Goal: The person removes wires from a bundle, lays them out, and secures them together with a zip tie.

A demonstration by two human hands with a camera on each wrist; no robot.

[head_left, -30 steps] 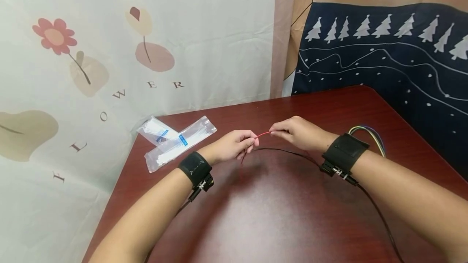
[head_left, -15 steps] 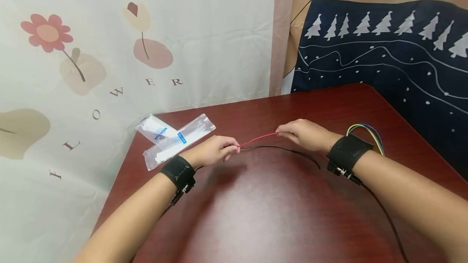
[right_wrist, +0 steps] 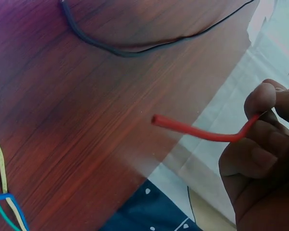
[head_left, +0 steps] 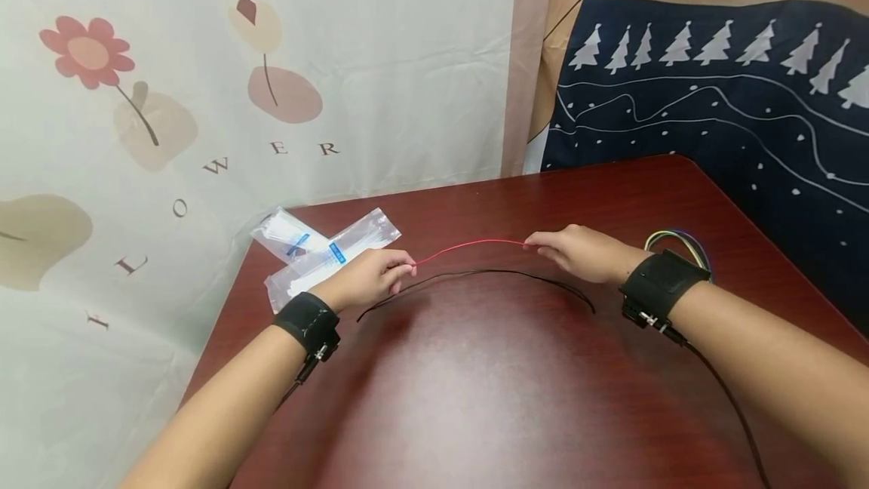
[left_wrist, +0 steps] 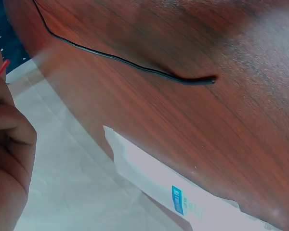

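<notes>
A thin red wire (head_left: pixel 475 243) arches between my two hands above the table. My left hand (head_left: pixel 372 276) pinches it near its left end; in the left wrist view a short red tip sticks out by the fingers (left_wrist: pixel 12 120). My right hand (head_left: pixel 584 251) pinches the other end between thumb and fingers, and in the right wrist view a bent red end (right_wrist: pixel 197 131) pokes out past them. Below the red wire, a black wire (head_left: pixel 498 271) lies curved on the tabletop, with one cut end (left_wrist: pixel 202 81) showing in the left wrist view.
Two clear plastic bags of white strips (head_left: pixel 353 247) overlap at the back left, close behind my left hand. Yellow, green and blue wires (head_left: pixel 682 240) loop beyond my right wrist. The red-brown table (head_left: pixel 475 398) meets a hanging cloth (head_left: pixel 421 96) at its far edge.
My hands have moved apart, the left one leftward and the right one slightly rightward, so a longer stretch of red wire shows between them. More of the black wire is uncovered.
</notes>
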